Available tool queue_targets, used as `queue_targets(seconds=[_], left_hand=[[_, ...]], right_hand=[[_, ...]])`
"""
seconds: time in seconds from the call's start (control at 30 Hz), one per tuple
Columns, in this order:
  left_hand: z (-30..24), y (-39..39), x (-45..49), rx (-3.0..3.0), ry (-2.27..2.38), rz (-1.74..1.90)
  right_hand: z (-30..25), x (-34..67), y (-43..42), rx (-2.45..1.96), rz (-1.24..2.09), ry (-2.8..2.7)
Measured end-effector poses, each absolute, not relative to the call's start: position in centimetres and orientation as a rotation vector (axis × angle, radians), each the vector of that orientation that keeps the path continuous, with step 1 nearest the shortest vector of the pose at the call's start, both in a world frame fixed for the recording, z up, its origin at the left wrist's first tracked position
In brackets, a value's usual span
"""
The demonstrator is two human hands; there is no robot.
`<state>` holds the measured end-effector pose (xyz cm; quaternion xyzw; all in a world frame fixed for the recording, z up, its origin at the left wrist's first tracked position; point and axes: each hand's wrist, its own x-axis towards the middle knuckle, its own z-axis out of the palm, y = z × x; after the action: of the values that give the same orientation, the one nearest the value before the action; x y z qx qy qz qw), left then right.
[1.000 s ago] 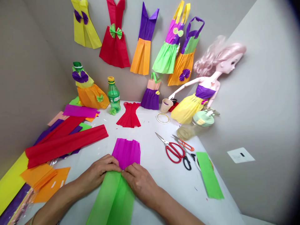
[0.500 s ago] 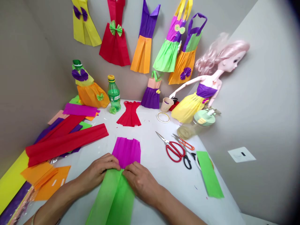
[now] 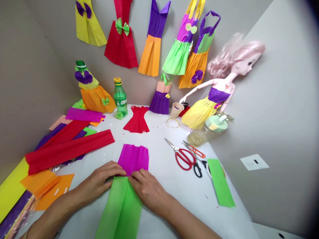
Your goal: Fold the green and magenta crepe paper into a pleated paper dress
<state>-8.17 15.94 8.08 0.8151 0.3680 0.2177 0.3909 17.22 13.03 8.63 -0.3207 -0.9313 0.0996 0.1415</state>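
A magenta crepe paper piece [image 3: 134, 157] with pleats lies at the middle of the table, its wider end toward me. Below it stretches a long green crepe paper strip [image 3: 121, 207] with a fold down its length, and the two meet between my hands. My left hand [image 3: 106, 175] is closed at the magenta piece's lower left edge, fingers over the seam and a dark gap by the thumb. My right hand [image 3: 147, 187] pinches the green strip's top edge where it meets the magenta. The fingertips partly hide the join.
Red scissors [image 3: 183, 157], black-handled scissors [image 3: 198, 169] and a green paper piece [image 3: 220, 182] lie right. Coloured paper strips [image 3: 72, 149] pile up left. Behind stand a green bottle [image 3: 120, 99], a small red paper dress [image 3: 136, 119], a paper cup [image 3: 176, 109] and a doll [image 3: 216, 96].
My left hand's fingers have eased off the green strip's upper left corner, which now shows. My right hand stays at the join. The whole view has shifted slightly.
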Motion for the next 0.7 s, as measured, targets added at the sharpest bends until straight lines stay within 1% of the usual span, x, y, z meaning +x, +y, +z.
queue_targets(seconds=[0.27, 0.7], left_hand=[[8.4, 15.1, -9.6, 2.045, 1.073, 0.506], [8.3, 14.5, -9.8, 2.053, 1.232, 0.567]], right_hand=[[8.5, 17.2, 13.1, -0.913, 0.289, -2.691], [8.3, 17.3, 13.0, -0.920, 0.295, -2.694]])
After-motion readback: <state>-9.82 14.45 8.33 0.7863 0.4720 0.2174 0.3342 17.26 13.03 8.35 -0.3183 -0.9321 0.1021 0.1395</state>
